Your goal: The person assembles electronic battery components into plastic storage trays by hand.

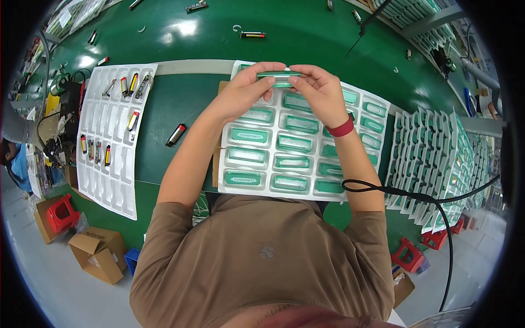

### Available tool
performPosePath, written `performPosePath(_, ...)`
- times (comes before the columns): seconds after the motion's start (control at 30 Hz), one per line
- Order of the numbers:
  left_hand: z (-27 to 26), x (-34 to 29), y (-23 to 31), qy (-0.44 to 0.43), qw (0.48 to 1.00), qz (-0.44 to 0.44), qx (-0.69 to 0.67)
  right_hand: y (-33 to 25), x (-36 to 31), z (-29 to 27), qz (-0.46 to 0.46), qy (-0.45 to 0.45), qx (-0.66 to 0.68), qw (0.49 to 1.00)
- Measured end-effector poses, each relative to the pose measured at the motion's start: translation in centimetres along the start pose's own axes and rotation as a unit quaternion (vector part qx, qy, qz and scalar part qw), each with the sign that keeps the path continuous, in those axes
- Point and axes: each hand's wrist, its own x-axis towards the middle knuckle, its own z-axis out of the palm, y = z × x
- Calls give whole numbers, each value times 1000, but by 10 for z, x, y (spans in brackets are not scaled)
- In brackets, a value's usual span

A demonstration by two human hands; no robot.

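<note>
Over the far part of the white tray (257, 191), a green case (282, 78) is gripped by its ends between the left hand (248, 88) and the right hand (321, 93), both closed on it. If pinched unevenly, it could be dropped onto the other cases (249, 135) below. The tray might be nudged by the shirt (268, 229) beside its near edge; the black cable (391, 191) could be snagged by the right forearm (358, 164).

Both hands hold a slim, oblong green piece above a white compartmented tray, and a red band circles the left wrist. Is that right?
Not quite: the red band circles the right hand's wrist, as the head view shows. That hand and the left hand do hold the slim, oblong green piece above the white compartmented tray.
</note>
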Motion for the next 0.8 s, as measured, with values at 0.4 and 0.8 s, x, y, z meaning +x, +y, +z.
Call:
performPosePath(0.4, -5, -7, 1, 11, 969, 81, 234, -8, -10, 5, -236, 39, -333, 912)
performPosePath(0.8, 6, -11, -2, 97, 876, 272, 385, 7, -10, 9, -372, 89, -413, 826)
